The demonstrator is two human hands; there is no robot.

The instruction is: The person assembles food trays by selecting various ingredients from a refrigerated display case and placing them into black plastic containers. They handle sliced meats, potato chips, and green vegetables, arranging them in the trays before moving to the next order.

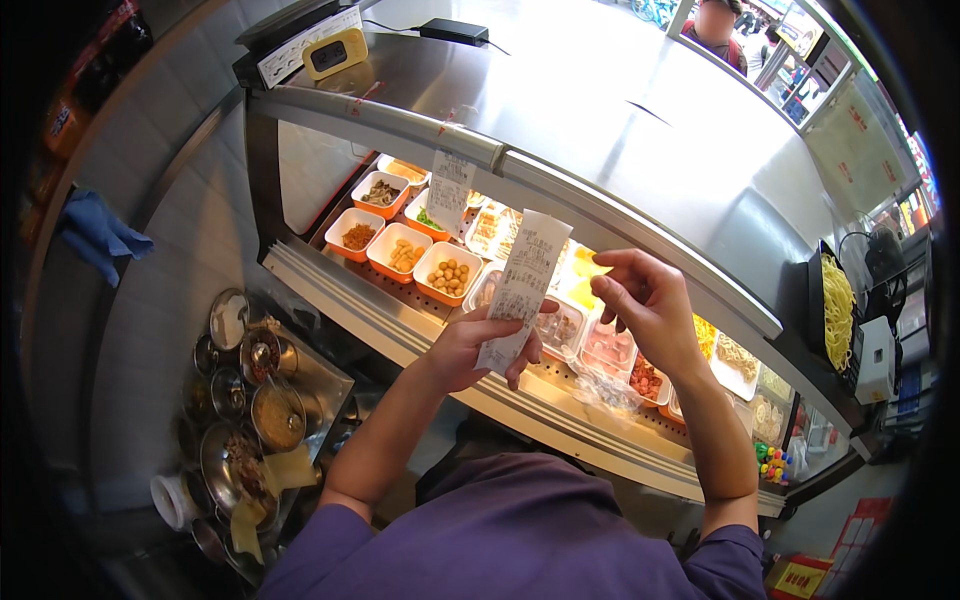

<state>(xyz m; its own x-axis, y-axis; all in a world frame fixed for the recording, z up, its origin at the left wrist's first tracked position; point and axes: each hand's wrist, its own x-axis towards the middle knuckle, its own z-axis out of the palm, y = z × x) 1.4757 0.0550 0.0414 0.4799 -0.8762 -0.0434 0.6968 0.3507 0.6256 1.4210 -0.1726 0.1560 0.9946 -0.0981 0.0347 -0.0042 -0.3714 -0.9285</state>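
A long printed paper receipt (525,281) is pinched in my left hand (480,341), between the thumb on top and the fingers behind. To its right my right hand (645,300) hovers with thumb and forefinger apart and nothing between them. Another printed slip (451,187) hangs from the front rail of the lit food display case (420,322). Inside the case, orange-and-white containers hold brown balls (450,277), shredded food (358,236) and greens (429,219). Clear trays of pinkish meat (607,346) lie beyond my hands, beside crumpled plastic film (611,394).
On the steel top (562,75) stand a yellow digital clock (335,54) and a black power adapter (454,31). Several steel bowls (217,450) of seasonings crowd the left. Noodles (836,307) fill a black tray at right. A person (712,30) stands outside the window.
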